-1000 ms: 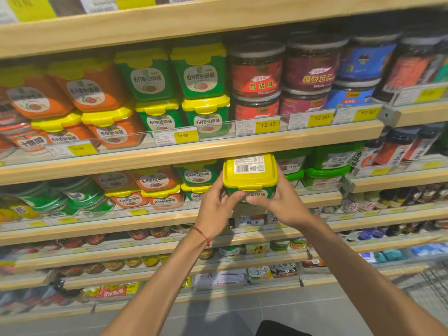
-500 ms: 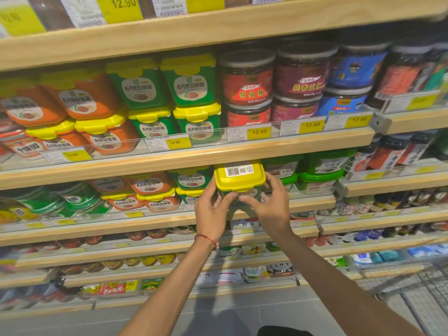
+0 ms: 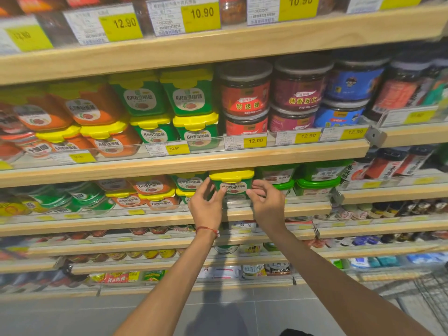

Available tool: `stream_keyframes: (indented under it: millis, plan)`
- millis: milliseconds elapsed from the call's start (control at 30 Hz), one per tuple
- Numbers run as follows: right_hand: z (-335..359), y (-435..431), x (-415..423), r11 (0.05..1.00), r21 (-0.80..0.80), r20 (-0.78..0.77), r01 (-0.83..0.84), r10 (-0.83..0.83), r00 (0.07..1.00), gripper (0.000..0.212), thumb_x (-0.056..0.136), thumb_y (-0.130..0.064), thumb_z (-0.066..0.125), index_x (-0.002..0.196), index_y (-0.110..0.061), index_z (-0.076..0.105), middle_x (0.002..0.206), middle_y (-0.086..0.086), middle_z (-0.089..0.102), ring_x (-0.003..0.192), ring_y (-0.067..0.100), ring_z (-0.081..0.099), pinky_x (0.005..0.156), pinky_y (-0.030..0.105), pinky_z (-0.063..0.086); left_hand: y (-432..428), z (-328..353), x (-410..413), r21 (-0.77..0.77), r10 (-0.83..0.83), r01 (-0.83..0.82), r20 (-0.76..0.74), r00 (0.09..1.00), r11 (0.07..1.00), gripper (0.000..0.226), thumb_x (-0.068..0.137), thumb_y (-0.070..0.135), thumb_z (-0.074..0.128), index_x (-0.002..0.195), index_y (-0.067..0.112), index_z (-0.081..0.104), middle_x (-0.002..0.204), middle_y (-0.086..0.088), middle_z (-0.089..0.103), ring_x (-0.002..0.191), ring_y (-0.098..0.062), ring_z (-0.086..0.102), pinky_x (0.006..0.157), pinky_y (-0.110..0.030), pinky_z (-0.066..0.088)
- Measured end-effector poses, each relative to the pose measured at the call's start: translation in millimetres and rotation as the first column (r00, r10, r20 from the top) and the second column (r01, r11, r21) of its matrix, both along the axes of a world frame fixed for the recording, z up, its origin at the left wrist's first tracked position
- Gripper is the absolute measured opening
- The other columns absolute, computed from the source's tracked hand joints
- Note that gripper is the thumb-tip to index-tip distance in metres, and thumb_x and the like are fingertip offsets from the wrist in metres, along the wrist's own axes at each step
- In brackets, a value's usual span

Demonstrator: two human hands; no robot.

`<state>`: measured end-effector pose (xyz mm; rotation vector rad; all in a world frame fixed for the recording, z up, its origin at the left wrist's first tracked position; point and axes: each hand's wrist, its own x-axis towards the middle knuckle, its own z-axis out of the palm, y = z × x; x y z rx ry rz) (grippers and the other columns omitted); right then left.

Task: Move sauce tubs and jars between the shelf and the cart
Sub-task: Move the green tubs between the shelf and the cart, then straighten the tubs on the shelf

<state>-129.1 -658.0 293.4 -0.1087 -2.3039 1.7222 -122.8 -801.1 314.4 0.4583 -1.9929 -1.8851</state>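
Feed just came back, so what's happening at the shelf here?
A person holds a green tub with a yellow lid upright at the front of a shelf, among similar tubs. The left hand pinches its left side; the right hand is at its right side, grip unclear. The cart is at lower right.

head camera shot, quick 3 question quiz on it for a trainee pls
1. True or false: the green tub between the left hand and the right hand has a red lid.
2. The price tag under the red-labelled jars reads: A 12.00, B 10.90, C 12.90.
3. Fill in: the red string bracelet is on the ___ wrist.
Key: 1 false (yellow); 2 A; 3 left.
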Motion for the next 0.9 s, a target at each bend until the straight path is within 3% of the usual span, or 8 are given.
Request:
stream_keyframes:
  millis: [133, 233, 333, 400, 500, 600, 700, 900]
  plan:
    - [-2.1, 3.2, -3.3, 0.997, 0.037, 0.015, -0.061, 0.060, 0.998, 0.044, 0.097, 0.009, 0.059, 0.141, 0.003, 0.057, 0.132, 0.018, 0.064, 0.118, 0.023, 0.065, 0.103, 0.031, 0.055, 2.7, 0.1, -7.3, -0.007, 0.043, -0.043, 0.016, 0.999, 0.999, 0.062, 0.082, 0.010, 0.084, 0.138, 0.002, 0.058, 0.136, -0.012, 0.063, 0.120, -0.019, 0.064, 0.100, -0.032, 0.055]
    - [-6.1, 5.2, -4.2, 0.984, 0.124, 0.019, -0.132, 0.131, 0.991, 0.058, 0.093, 0.020, 0.053, 0.150, 0.007, 0.044, 0.150, 0.023, 0.051, 0.134, 0.029, 0.056, 0.111, 0.025, 0.044, 6.4, -1.2, -15.3, 0.022, 0.084, -0.085, 0.026, 0.996, 0.996, 0.060, 0.081, 0.011, 0.085, 0.135, 0.000, 0.060, 0.131, -0.014, 0.067, 0.117, -0.016, 0.066, 0.098, -0.027, 0.054]
    - [-11.5, 7.5, -6.5, 0.968, 0.191, 0.014, -0.166, 0.166, 0.986, 0.065, 0.089, 0.024, 0.053, 0.151, 0.009, 0.040, 0.153, 0.023, 0.049, 0.140, 0.030, 0.052, 0.112, 0.015, 0.037, 10.6, -1.2, -20.2, 0.054, 0.096, -0.097, 0.018, 0.995, 0.994, 0.053, 0.083, 0.007, 0.082, 0.131, -0.001, 0.063, 0.126, -0.012, 0.067, 0.115, -0.016, 0.065, 0.097, -0.026, 0.053]
    - [-13.1, 9.7, -8.7, 0.964, 0.194, 0.022, -0.180, 0.179, 0.984, 0.067, 0.089, 0.024, 0.051, 0.153, 0.008, 0.038, 0.154, 0.021, 0.048, 0.143, 0.030, 0.049, 0.116, 0.023, 0.039, 12.3, -1.1, -22.3, 0.066, 0.096, -0.096, 0.007, 0.995, 0.993, 0.030, 0.083, 0.005, 0.081, 0.110, 0.014, 0.071, 0.111, -0.006, 0.068, 0.115, -0.018, 0.065, 0.097, -0.028, 0.054]
    - [-11.7, 11.0, -11.6, 0.959, 0.179, 0.073, -0.222, 0.212, 0.975, 0.072, 0.089, 0.021, 0.050, 0.157, 0.002, 0.034, 0.160, 0.015, 0.042, 0.151, 0.028, 0.039, 0.122, 0.046, 0.038, 13.4, -1.2, -24.2, -0.001, 0.102, -0.102, -0.008, 0.995, 0.995, 0.028, 0.084, 0.009, 0.082, 0.086, 0.029, 0.063, 0.102, -0.002, 0.068, 0.112, -0.016, 0.067, 0.086, -0.014, 0.055]
    - [-5.2, 11.9, -8.3, 0.956, 0.134, 0.131, -0.260, 0.243, 0.961, 0.073, 0.092, 0.020, 0.050, 0.159, -0.002, 0.031, 0.163, 0.013, 0.038, 0.152, 0.025, 0.036, 0.122, 0.038, 0.037, 14.1, -2.8, -22.0, 0.005, 0.122, -0.122, -0.010, 0.992, 0.993, 0.023, 0.085, 0.010, 0.081, 0.099, 0.017, 0.065, 0.105, -0.005, 0.069, 0.109, -0.015, 0.068, 0.076, -0.003, 0.051]
    - [-5.1, 14.7, -3.9, 0.962, 0.120, 0.156, -0.244, 0.225, 0.962, 0.068, 0.094, 0.014, 0.053, 0.157, -0.006, 0.038, 0.160, 0.011, 0.043, 0.146, 0.024, 0.044, 0.119, 0.038, 0.042, 12.1, -11.1, -14.4, 0.006, 0.150, -0.150, 0.001, 0.989, 0.989, 0.023, 0.090, 0.010, 0.076, 0.110, 0.001, 0.069, 0.108, -0.009, 0.072, 0.100, -0.014, 0.070, 0.077, -0.007, 0.053]
    - [-6.8, 15.0, -6.4, 0.971, -0.020, 0.286, -0.237, 0.233, 0.929, 0.062, 0.099, -0.011, 0.054, 0.159, -0.011, 0.037, 0.143, 0.001, 0.056, 0.135, 0.023, 0.051, 0.114, 0.034, 0.040, 3.9, -21.3, -2.4, -0.070, 0.079, -0.071, 0.123, 0.989, 0.995, 0.033, 0.095, 0.015, 0.068, 0.127, 0.004, 0.067, 0.112, -0.003, 0.071, 0.088, 0.004, 0.064, 0.087, -0.014, 0.053]
